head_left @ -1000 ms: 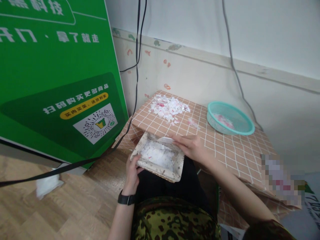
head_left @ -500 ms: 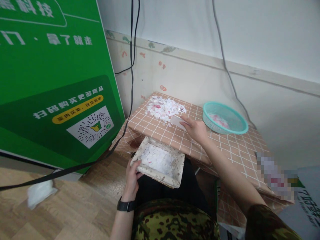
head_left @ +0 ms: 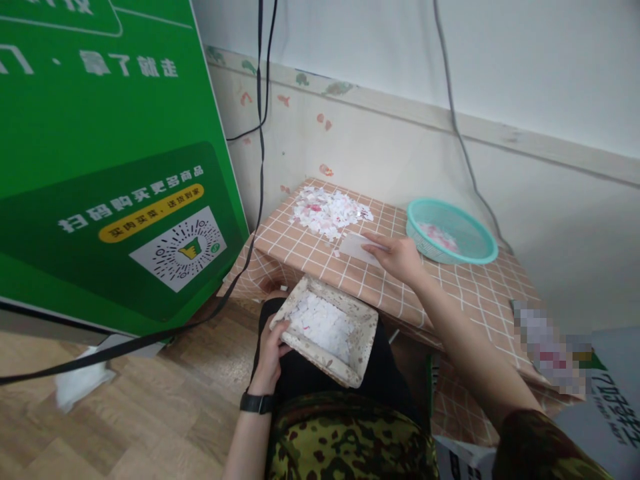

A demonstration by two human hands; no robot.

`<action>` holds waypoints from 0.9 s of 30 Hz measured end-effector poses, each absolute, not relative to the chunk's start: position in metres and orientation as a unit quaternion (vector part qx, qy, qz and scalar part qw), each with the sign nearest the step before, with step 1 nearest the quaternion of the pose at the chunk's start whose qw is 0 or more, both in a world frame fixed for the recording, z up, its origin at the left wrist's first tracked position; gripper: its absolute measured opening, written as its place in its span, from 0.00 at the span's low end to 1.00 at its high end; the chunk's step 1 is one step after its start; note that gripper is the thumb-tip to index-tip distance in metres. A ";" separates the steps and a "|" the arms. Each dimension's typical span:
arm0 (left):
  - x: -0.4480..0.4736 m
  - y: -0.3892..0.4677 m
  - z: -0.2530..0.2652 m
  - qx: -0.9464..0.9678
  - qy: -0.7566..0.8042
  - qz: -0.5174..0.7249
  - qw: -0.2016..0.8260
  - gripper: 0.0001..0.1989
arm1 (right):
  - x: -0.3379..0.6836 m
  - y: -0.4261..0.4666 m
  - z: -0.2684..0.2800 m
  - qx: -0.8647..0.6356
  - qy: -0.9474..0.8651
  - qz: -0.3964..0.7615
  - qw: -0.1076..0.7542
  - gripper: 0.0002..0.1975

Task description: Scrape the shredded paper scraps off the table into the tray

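My left hand (head_left: 270,350) grips the left edge of a rectangular cream basket with a patterned lining (head_left: 367,327), held over my lap just below the table's front edge. White paper scraps (head_left: 323,323) cover its bottom. Between the fingers and thumb of my right hand (head_left: 400,257) is a flat, pale, translucent scraper card (head_left: 357,248), held low over the checked tablecloth. Just beyond the card lies a loose heap of torn paper scraps (head_left: 330,210), mostly white with some pink bits. A few small pieces lie near the card's left edge.
A turquoise plastic colander (head_left: 470,230) with pinkish scraps inside stands at the back right of the brown checked table (head_left: 310,257). On the left rises a green cabinet (head_left: 125,120). A black strap (head_left: 253,247) hangs down before it. A white bag (head_left: 83,383) lies on the floor.
The basket in my left hand has shifted slightly right and down and turned a little. My right hand with the card has moved slightly right, away from the heap.
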State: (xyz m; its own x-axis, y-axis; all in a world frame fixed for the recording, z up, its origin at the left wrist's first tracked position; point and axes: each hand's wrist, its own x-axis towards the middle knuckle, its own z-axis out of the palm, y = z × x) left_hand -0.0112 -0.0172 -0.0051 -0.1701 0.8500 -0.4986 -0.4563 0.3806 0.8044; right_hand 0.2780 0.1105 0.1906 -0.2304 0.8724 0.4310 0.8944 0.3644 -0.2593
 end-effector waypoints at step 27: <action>-0.012 -0.016 -0.007 0.185 0.549 0.525 0.624 0.22 | 0.265 0.100 0.178 -0.555 -0.788 -0.111 0.242 0.19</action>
State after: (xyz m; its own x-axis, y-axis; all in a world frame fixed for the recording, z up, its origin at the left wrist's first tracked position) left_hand -0.0124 -0.0164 -0.0067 -0.1532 0.8580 -0.4903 -0.4524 0.3802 0.8067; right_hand 0.2654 0.1001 0.1785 -0.2663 0.8210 0.5051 0.9284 0.3592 -0.0945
